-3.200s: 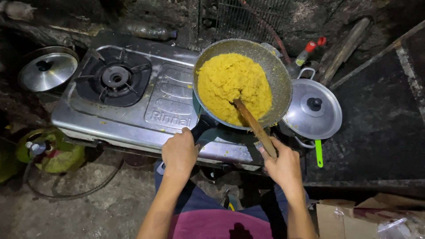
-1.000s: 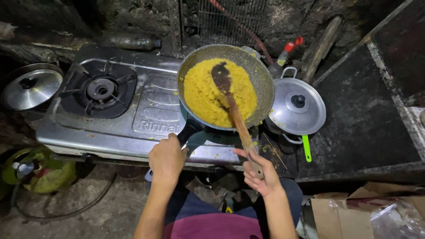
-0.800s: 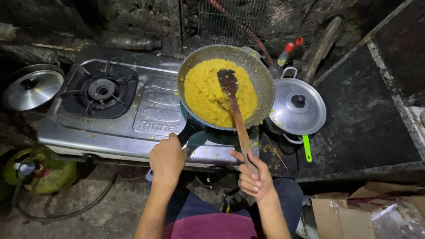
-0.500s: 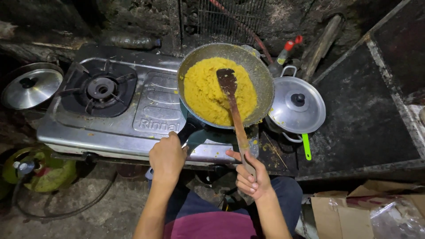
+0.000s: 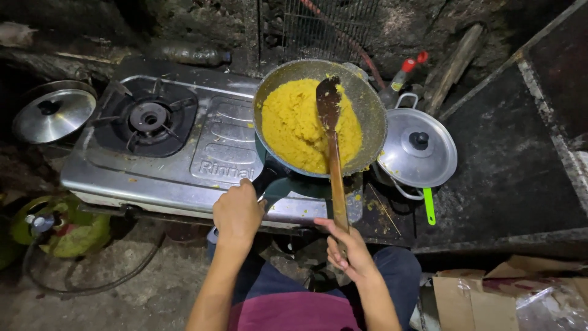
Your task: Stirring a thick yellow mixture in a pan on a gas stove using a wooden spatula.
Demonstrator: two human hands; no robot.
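**Stirring the yellow mash on the two-burner stove**

Far left we note a green gas cylinder (image 5: 60, 228) low on the ground, with a steel lid (image 5: 54, 114) above it, lying beside the stove. The stove (image 5: 184, 153) itself is a steel tabletop unit; its left burner (image 5: 147, 116) stands bare, no pot on it.

Our left hand (image 5: 237, 211) is closed around the dark handle of the pan (image 5: 367, 107), at the stove's front edge. The pan sits over the right burner, and the yellow mash (image 5: 300, 125) fills most of it, heaped toward the near side.

The wooden spatula (image 5: 331, 144) stands with its blade raised above the mash, near the far rim, with a few yellow crumbs on it. Our right hand (image 5: 346, 251) holds the lower end of the shaft in a loose grip, fingers partly spread, thumb over the wood.

Right of the pan, a lidded steel pot (image 5: 418, 147) with a green-handled utensil (image 5: 429, 207) just below it; cardboard (image 5: 478, 294) at the lower right corner.

Our reading: we are mid-stir, at the lift between strokes. The next stroke would call for a firmer grip on the shaft and the left hand bracing the pan, as the mash looks stiff.
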